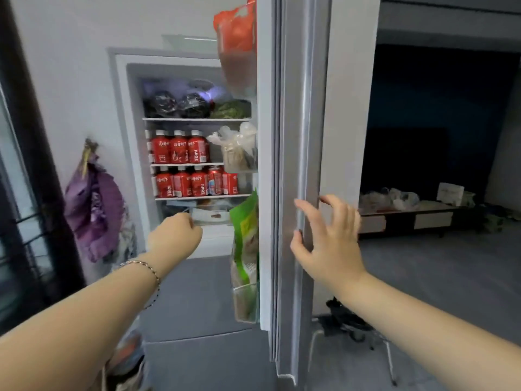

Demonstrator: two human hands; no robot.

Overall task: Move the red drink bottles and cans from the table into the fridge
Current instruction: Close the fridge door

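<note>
Lit fridge shelves (197, 119) show six red bottles (179, 150) up front and two red cans (215, 182). The left hand (174, 235) is fisted and empty. The right hand (329, 241) spreads its fingers (307, 213) wide against the bag-stuffed door (293, 136).

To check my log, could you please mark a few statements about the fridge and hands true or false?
1. The fridge door stands open. True.
2. The left hand holds a drink. False: it is a fist with nothing seen in it.
3. Two shelves hold red juice bottles. True.
4. The red cans stand on the top shelf. False: they stand beside bottles on the lower drinks shelf.
5. The right hand grips a bottle. False: it is spread open at the door's edge.
</note>
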